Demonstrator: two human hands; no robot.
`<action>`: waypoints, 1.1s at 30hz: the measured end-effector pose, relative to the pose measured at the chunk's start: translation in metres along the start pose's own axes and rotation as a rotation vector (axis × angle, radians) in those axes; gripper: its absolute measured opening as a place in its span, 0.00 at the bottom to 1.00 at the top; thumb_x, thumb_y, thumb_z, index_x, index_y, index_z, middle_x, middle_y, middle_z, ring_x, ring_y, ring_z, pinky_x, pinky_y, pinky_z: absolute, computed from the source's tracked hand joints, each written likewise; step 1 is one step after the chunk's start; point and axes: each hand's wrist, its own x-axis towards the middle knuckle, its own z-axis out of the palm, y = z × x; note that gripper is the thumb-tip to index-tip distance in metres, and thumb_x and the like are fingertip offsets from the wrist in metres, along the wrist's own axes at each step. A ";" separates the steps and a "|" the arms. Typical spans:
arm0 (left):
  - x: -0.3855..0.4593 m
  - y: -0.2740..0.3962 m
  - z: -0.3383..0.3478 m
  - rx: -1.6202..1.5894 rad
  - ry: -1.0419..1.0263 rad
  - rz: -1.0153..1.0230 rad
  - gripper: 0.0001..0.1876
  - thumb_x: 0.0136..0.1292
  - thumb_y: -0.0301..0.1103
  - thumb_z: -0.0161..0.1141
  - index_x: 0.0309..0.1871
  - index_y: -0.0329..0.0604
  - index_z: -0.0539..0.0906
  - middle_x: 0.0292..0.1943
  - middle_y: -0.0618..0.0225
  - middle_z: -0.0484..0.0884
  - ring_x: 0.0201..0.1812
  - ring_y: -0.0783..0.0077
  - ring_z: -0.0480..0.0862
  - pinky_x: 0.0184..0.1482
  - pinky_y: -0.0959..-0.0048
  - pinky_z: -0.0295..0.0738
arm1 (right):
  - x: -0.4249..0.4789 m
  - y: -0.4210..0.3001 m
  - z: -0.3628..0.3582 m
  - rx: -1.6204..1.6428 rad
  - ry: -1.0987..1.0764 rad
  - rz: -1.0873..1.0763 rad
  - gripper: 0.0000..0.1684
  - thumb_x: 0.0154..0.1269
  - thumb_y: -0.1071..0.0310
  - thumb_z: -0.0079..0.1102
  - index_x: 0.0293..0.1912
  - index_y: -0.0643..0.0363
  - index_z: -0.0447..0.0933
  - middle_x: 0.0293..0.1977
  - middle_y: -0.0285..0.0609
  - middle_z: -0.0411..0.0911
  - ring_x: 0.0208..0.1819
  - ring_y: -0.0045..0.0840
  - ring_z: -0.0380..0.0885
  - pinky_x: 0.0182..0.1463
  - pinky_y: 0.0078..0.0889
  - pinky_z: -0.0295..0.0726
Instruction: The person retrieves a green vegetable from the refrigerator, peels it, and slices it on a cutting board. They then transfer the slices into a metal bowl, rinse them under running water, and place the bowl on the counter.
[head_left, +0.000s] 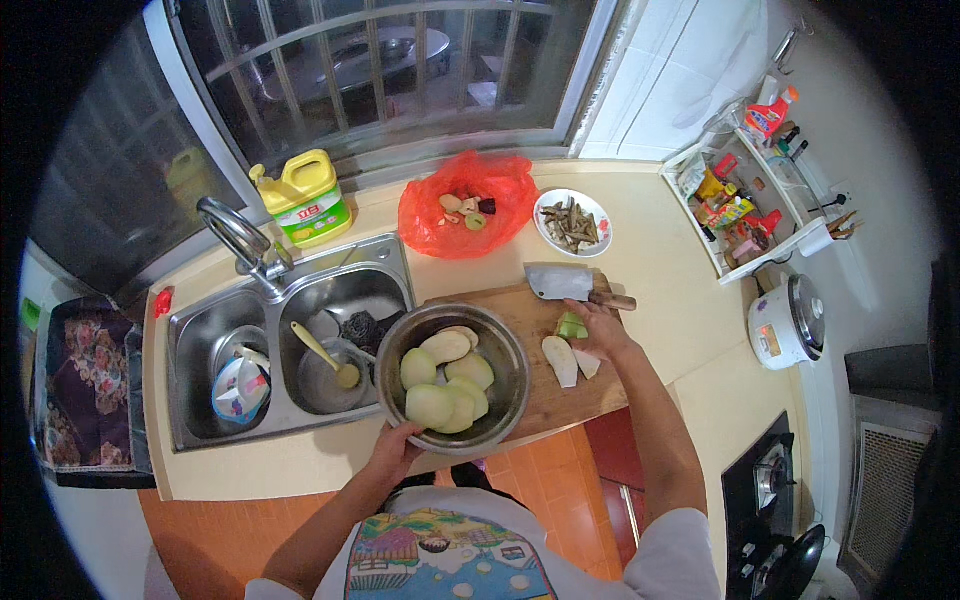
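Note:
My left hand (397, 452) grips the near-left rim of a round metal bowl (517, 397). Pale green and cream vegetable slices (429, 406) lie inside it. The bowl covers the left part of a wooden cutting board (551, 412). On the board's right side, my right hand (600, 331) has its thumb and fingers around a green vegetable piece (572, 326). Just below are an elongated pale vegetable slice (559, 360) and a smaller wedge (588, 364). A cleaver (562, 283) with a wooden handle lies across the board's far edge, beyond my right hand.
A double steel sink (274, 360) holding dishes and a ladle is at left, with a yellow detergent jug (307, 199) behind. Behind the board are a red plastic bag (420, 232) of scraps and a plate of small dried fish (574, 223). A rice cooker (780, 322) and gas stove (739, 495) stand right.

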 end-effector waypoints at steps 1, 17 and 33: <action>0.000 0.000 0.002 0.000 -0.011 -0.003 0.21 0.57 0.25 0.52 0.55 0.36 0.66 0.48 0.59 0.74 0.45 0.64 0.78 0.46 0.64 0.80 | 0.003 -0.004 -0.002 -0.052 -0.032 0.007 0.45 0.42 0.63 0.68 0.61 0.56 0.61 0.55 0.50 0.66 0.58 0.45 0.64 0.62 0.40 0.64; -0.002 -0.012 0.020 0.279 -0.138 -0.044 0.24 0.61 0.33 0.56 0.59 0.39 0.63 0.51 0.60 0.73 0.49 0.66 0.78 0.47 0.68 0.78 | -0.019 -0.122 -0.038 0.366 0.195 -0.236 0.42 0.50 0.52 0.66 0.60 0.61 0.61 0.56 0.53 0.66 0.59 0.44 0.64 0.61 0.39 0.64; -0.011 -0.011 0.013 0.275 -0.103 -0.050 0.24 0.62 0.30 0.52 0.61 0.41 0.60 0.54 0.60 0.70 0.52 0.64 0.75 0.50 0.63 0.76 | -0.050 -0.062 0.013 0.000 0.050 0.321 0.35 0.40 0.48 0.71 0.47 0.55 0.73 0.45 0.49 0.74 0.46 0.44 0.73 0.49 0.42 0.73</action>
